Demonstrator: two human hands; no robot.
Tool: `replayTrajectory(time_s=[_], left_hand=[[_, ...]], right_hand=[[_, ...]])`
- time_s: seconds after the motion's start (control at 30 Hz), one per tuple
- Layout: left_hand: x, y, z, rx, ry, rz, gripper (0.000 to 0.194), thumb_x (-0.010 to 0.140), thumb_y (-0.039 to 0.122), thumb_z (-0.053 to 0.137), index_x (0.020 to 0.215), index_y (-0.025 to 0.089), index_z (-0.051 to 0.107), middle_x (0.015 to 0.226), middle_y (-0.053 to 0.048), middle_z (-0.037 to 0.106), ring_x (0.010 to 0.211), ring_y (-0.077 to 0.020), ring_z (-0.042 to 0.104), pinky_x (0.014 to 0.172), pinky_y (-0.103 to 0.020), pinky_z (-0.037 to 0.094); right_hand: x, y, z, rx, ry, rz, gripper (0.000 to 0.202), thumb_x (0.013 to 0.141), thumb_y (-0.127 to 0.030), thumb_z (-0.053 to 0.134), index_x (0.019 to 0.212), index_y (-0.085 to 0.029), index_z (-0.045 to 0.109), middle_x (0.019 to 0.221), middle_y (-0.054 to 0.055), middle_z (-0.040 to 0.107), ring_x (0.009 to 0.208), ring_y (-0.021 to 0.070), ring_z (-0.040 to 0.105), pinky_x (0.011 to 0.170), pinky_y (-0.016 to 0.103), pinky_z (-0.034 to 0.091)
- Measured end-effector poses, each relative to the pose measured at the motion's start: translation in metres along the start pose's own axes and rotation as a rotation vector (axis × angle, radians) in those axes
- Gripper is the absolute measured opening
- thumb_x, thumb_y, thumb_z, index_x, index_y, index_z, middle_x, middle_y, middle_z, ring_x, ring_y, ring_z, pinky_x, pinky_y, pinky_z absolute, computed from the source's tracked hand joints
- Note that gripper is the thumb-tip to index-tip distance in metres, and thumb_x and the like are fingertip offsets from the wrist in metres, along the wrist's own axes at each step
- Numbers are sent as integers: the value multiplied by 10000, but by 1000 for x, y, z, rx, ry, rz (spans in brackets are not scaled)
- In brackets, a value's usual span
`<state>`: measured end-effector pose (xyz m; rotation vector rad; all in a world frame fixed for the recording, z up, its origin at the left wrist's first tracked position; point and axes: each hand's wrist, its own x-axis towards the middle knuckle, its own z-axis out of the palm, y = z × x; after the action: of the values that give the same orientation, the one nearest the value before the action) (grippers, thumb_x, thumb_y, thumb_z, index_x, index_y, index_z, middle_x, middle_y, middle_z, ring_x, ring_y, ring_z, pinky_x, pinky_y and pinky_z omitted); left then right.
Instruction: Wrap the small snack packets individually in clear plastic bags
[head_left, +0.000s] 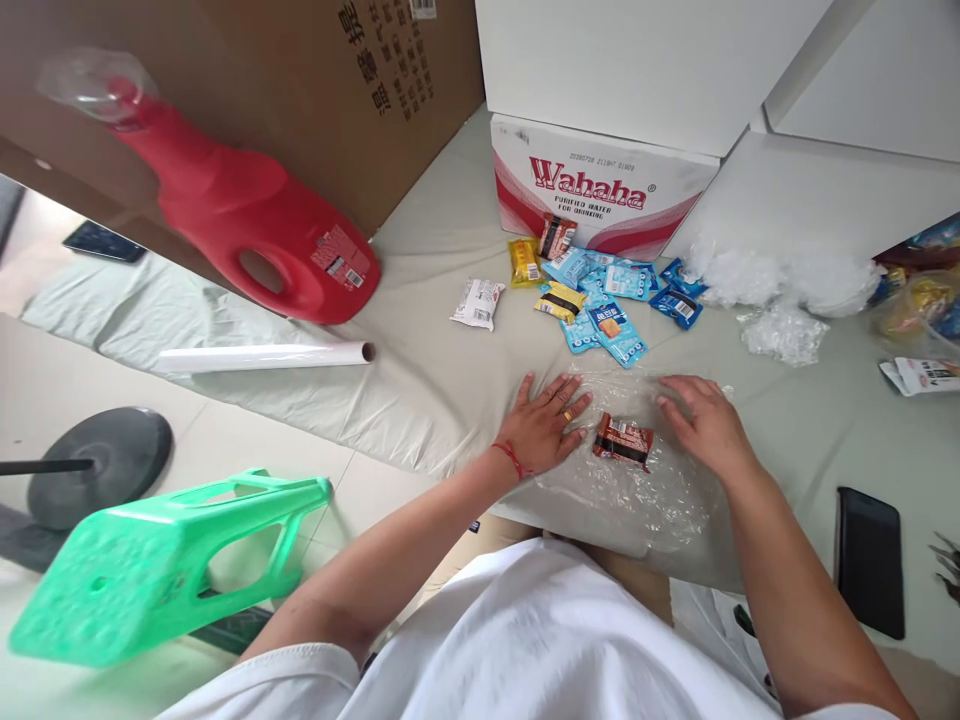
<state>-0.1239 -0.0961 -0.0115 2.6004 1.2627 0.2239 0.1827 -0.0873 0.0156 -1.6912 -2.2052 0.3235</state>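
A sheet of clear plastic film (675, 495) is spread, wrinkled, on the covered table in front of me. On it lies a small brown wrapped snack packet (624, 441) with a dark stripe. My left hand (546, 425) rests flat at the film's left side with its fingers spread, close beside the packet. At the right side, my right hand (701, 425) touches the film, thumb apart from the slightly bent fingers. Neither hand touches the brown packet. Beyond the hands is a pile of blue snack packets (607, 300), with a yellow packet (561, 301) on it.
Behind the pile stands a Wahaha water carton (592, 190). A white packet (478, 303), red jug (262, 210) and white roll (270, 357) are to the left. To the right are bunched clear plastic (787, 275) and a black phone (870, 562). A green stool (150, 560) is on the floor.
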Motion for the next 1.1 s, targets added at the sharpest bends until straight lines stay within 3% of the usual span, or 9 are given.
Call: replayTrajectory(time_s=[0.17,0.3,0.47,0.57,0.67,0.8,0.9,1.0,1.1], left_hand=[[0,0,-1,-6,-9,-9,608,1080,549,330,1630,299,396,1737,-72,307,1607,-295,299,1304,-655,63],[0,0,0,-6,-11,-4,617,1073,553,357,1631,294,399,1736,-74,307,1605,-318,301,1298,-678,82],[0,0,-1,-22,-19,-5,624,1079,564,332,1633,283,396,1738,-79,294,1611,-301,291,1302,-671,49],[0,0,-1,-25,-18,-9,618,1080,563,332,1628,286,404,1736,-80,299,1613,-293,286,1307,-655,27],[1,0,-1,-32,-16,-7,620,1080,563,336,1625,278,408,1734,-84,303,1614,-294,285,1305,-658,16],[0,-2,0,-35,9,-1,611,1077,549,354,1619,273,421,1725,-92,330,1603,-305,308,1306,-658,33],[0,-2,1,-31,27,1,600,1080,538,354,1613,274,430,1721,-86,340,1604,-294,309,1310,-649,30],[0,-2,1,-35,22,2,595,1081,532,358,1611,270,429,1719,-81,340,1611,-280,295,1309,-651,10],[1,-2,0,-46,16,2,588,1082,523,365,1605,264,437,1720,-80,335,1611,-284,295,1306,-660,7]], right_hand=[[17,25,12,-48,-30,34,388,981,-414,508,1185,-188,749,1242,146,711,1126,323,631,1005,509,509],[42,40,4,-66,-6,222,358,977,-382,479,1081,-196,767,1092,127,741,986,295,655,918,448,520],[104,61,0,-180,158,285,518,967,-375,541,1401,-108,635,1293,208,673,1149,322,580,1070,476,421],[132,66,6,-221,130,243,654,963,-448,596,1493,-66,558,1428,250,589,1266,351,499,1107,492,369],[139,66,9,-230,103,279,599,950,-411,588,1457,-93,600,1400,241,601,1243,376,514,1037,494,421],[110,59,0,-117,119,329,479,972,-460,507,1268,-138,702,1118,196,706,1053,339,615,944,481,483],[59,45,-9,284,183,486,477,953,-605,535,1102,-185,705,901,98,711,825,250,662,821,418,552],[-3,18,-17,671,190,613,512,895,-682,632,1068,-204,691,900,48,715,718,192,680,729,357,587],[-56,-18,-20,546,124,592,502,943,-623,634,1225,-214,707,822,25,723,705,189,694,735,340,594]])
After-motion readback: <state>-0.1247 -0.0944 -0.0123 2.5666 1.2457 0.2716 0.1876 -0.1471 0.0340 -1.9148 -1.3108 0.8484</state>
